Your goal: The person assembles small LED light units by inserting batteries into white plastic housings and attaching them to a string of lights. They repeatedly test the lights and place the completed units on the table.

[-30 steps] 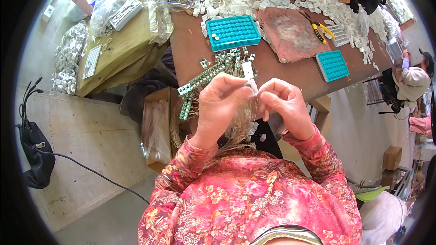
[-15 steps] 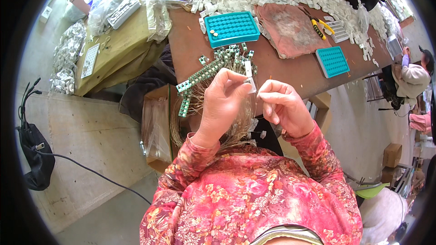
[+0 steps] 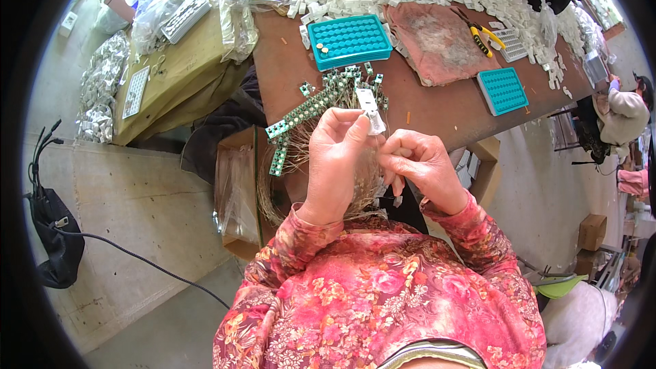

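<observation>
Left hand (image 3: 336, 157) pinches a white plastic piece (image 3: 367, 100) between thumb and fingers, just above the centre of the frame. Right hand (image 3: 422, 167), fingers curled, sits just beside it, right of centre; whether it grips anything cannot be told. Green circuit boards (image 3: 304, 112) lie left of centre; a teal tray (image 3: 352, 35) rests at upper centre.

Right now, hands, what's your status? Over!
Left hand: pinching white piece. Right hand: curled near its lower end, grip unclear. Green boards close beyond left hand; nothing visibly blocking.
</observation>
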Motion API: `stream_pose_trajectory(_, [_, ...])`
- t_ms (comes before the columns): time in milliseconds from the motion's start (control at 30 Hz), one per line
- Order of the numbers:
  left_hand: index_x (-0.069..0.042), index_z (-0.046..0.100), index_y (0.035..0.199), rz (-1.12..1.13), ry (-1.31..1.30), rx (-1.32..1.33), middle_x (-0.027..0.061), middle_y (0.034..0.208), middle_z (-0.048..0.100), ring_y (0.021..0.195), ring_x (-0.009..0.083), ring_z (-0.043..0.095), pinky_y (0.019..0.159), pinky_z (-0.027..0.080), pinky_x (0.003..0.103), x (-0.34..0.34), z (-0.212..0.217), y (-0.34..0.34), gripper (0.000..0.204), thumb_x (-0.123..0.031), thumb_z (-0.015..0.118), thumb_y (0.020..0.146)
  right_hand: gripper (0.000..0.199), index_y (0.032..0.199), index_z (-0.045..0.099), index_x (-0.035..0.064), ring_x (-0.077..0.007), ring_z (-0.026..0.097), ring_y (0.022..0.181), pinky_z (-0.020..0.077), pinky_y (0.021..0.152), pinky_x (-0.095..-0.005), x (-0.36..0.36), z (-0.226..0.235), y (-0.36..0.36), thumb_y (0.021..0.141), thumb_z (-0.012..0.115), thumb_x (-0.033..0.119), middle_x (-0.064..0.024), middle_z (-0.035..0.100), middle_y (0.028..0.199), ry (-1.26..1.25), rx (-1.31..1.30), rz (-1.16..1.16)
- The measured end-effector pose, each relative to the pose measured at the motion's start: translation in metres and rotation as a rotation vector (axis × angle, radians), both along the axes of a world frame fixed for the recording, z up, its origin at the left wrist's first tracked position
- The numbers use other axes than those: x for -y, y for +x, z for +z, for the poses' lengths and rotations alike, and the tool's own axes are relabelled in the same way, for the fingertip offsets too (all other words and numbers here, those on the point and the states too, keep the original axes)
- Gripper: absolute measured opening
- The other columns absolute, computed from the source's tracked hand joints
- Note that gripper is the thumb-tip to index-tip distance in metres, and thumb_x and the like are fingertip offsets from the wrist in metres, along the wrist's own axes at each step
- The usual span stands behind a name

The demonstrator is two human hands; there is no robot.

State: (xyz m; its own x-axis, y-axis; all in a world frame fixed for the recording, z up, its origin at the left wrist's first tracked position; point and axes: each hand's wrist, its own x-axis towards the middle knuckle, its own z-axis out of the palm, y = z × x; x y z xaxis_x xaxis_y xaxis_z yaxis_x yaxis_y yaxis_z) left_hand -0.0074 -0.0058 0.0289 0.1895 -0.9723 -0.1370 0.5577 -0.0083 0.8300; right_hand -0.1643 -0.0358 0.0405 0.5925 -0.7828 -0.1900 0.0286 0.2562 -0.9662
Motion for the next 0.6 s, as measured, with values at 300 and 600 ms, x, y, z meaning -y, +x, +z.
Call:
stream_pose_trajectory(300, [-0.003, 0.052, 0.099, 0.11, -0.109, 0.135, 0.005, 0.093, 0.062, 0.082, 0.009, 0.059, 0.073, 0.049, 0.024, 0.003, -0.001, -0.003, 0.011, -0.004, 0.059, 0.092, 0.01, 0.097, 0.062, 0.0, -0.0041, 0.057, 0.06, 0.0463, 0.05, -0.0183, -0.004, 0.005, 0.012, 0.091, 0.06, 0.008, -0.0002, 0.063, 0.076, -0.119, 0.06, -0.176])
stream_pose_trajectory(600, [-0.003, 0.052, 0.101, 0.144, -0.114, 0.066, 0.0042, 0.093, 0.062, 0.083, 0.0082, 0.058, 0.073, 0.048, 0.023, 0.0, -0.002, -0.008, 0.011, -0.004, 0.059, 0.093, 0.008, 0.091, 0.063, -0.0006, -0.0026, 0.055, 0.058, 0.0433, 0.049, -0.0185, -0.004, 0.008, 0.023, 0.089, 0.063, 0.008, 0.0, 0.064, 0.071, -0.13, -0.003, -0.294])
